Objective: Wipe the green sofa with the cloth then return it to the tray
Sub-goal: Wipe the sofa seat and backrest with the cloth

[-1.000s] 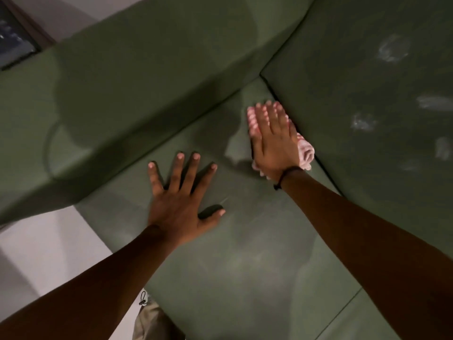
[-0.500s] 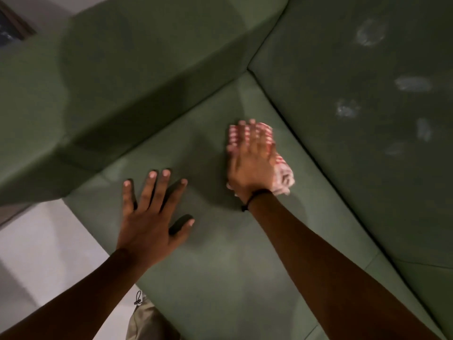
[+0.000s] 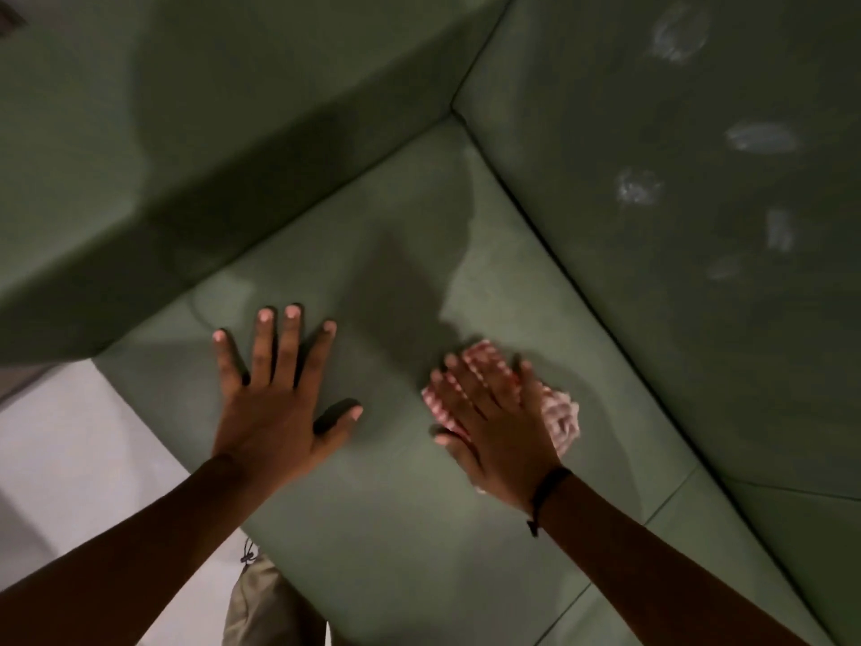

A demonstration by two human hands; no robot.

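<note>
The green sofa (image 3: 400, 529) fills most of the view, seen from above at the corner of its seat cushion. A bunched pink-and-white checked cloth (image 3: 561, 419) lies on the seat, pressed flat under my right hand (image 3: 494, 421), whose fingers are spread over it; only the cloth's edges show around the hand. My left hand (image 3: 275, 394) rests flat on the seat to the left of the cloth, fingers apart, holding nothing. No tray is in view.
The sofa's armrest (image 3: 186, 146) rises at the upper left and its backrest (image 3: 699, 226) at the right, with several pale smudges (image 3: 761, 138) on it. A light floor (image 3: 60, 459) shows at the lower left.
My right hand has dragged the cloth back from the seat's far corner, along the backrest seam, toward me. My left hand has stayed flat on the seat.
</note>
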